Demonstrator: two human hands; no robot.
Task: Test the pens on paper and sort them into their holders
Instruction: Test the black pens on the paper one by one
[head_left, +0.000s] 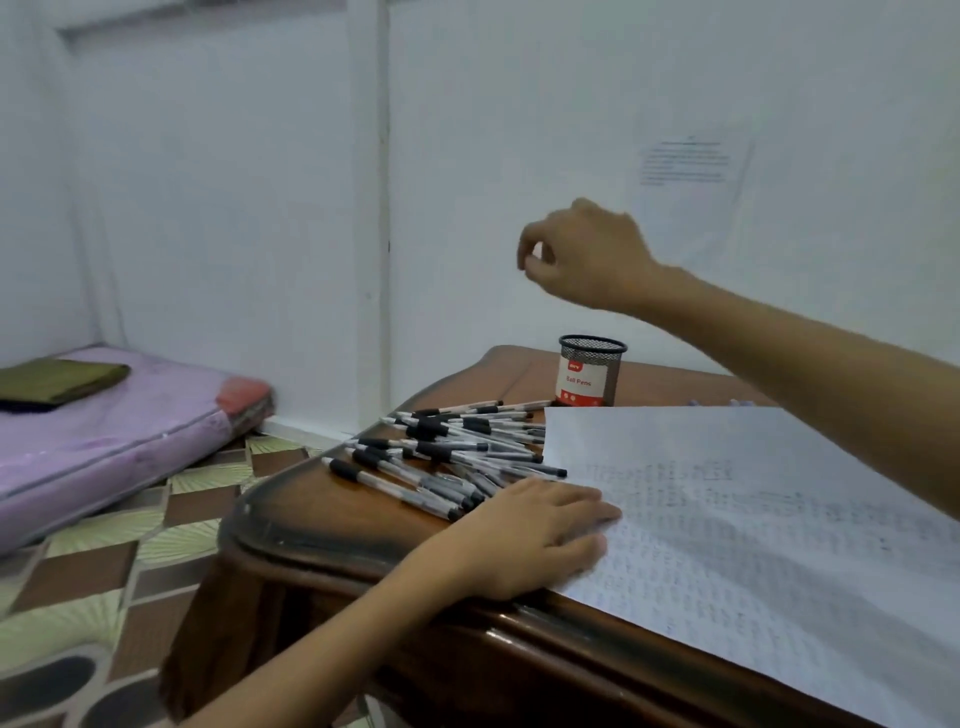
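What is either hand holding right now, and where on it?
Nothing visible: the right hand is raised, fingers curled and empty; the left hand rests flat on the paper.

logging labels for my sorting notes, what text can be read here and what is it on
"Ball Pens": on the label of the holder.
Logo above those words on the label: too blurred to read.
Rows of marks on the paper: too blurred to read.
Printed lines on the wall sheet: too small to read.
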